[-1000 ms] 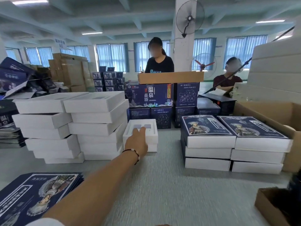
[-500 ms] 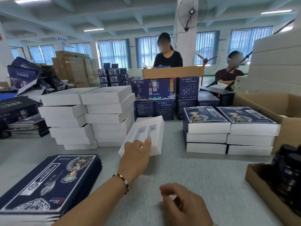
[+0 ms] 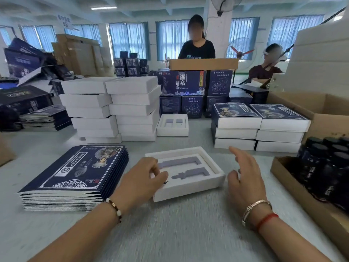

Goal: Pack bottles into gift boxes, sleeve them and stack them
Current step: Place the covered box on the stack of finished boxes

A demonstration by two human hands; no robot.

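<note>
A white gift box [image 3: 188, 189] with a foam insert lies flat on the grey table in front of me; its two bottle-shaped slots are empty. My left hand [image 3: 140, 178] grips the box's left rim with curled fingers. Just right of the box my right hand [image 3: 243, 178] hovers with its fingers spread, holding nothing. Dark bottles [image 3: 324, 167] stand packed in a cardboard tray [image 3: 290, 186] at the right. A stack of flat navy sleeves [image 3: 75, 171] lies to the left.
Two tall stacks of empty white boxes [image 3: 113, 108] stand behind, with another open box [image 3: 172, 131] beside them. Sleeved boxes [image 3: 258, 125] are stacked at the back right, next to a big brown carton [image 3: 330, 112]. Two people work across the table.
My left hand has pulled the white box from the back pile toward me and laid it flat. My right hand has come up beside its right edge.
</note>
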